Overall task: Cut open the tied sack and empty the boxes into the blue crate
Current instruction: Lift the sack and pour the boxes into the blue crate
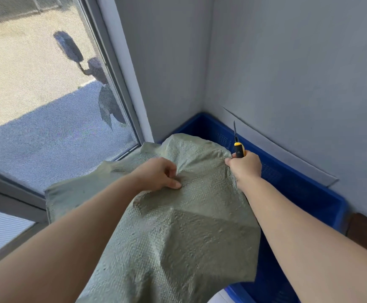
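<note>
A pale green woven sack lies draped over the blue crate, with box corners pushing up under the cloth. My left hand pinches a fold of the sack near its top. My right hand grips the sack's right edge together with a yellow and black utility knife, blade extended and pointing up. The boxes themselves are hidden inside the sack.
The crate sits in a corner between two grey walls. A large screened window fills the left side, its frame running close to the sack. A brown surface shows at the right edge.
</note>
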Demonstrator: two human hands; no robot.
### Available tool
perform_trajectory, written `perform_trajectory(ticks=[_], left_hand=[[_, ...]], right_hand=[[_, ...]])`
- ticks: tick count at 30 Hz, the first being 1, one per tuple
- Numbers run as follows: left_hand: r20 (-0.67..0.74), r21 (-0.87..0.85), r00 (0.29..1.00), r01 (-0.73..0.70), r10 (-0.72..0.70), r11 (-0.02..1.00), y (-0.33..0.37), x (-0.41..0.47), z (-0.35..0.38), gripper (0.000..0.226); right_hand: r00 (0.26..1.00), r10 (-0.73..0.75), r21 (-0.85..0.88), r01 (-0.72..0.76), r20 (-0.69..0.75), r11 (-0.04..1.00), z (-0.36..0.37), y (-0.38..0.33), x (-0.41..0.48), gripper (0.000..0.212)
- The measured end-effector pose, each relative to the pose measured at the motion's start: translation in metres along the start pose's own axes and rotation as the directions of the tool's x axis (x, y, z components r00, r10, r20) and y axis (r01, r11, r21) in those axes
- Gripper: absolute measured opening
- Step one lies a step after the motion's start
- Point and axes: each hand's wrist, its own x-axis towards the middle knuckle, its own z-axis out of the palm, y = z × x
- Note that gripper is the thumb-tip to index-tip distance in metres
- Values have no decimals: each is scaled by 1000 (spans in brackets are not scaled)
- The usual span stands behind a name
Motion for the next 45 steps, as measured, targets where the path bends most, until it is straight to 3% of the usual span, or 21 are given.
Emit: perform_trajectory(ticks=[8,13,18,21,25,29,34,39,42,45], left_hand=[[-277,-159,957,46,-90,986,9,10,3,25],[-268,-162,955,89,-130,983,13,17,2,22],[-295,-205,942,104,-163,973,16,16,3,26],[-310,-204,935,112,-172,973,20,17,3,26],[-316,-209,930,126,-189,970,21,16,6,24],[-338,-239,918,131,-209,962,24,16,6,22],[-339,-256,911,149,-233,955,27,17,6,21],[-347,-313,901,151,-261,938,31,21,4,23],[-374,-352,882,152,-287,924,36,25,3,22],[-400,-400,857,155,-324,903,41,28,2,19]], right_hand=[[998,-55,-159,48,-41,986,-13,0,-11,42],[1000,2,13,-2,29,1000,-22,-4,-16,39],[995,-83,40,81,48,996,-28,-2,-23,21],[990,-127,73,122,59,990,-30,0,-25,26],[989,-43,12,42,142,999,-29,-2,-19,28],[983,27,-30,-22,182,999,-31,-4,-18,42],[975,-40,-128,69,220,989,-36,-5,-22,43],[960,-200,-170,235,198,957,-40,-15,-36,23],[944,-94,-65,121,317,991,-35,-24,-52,34],[904,-7,-85,48,427,995,-23,-25,-65,35]])
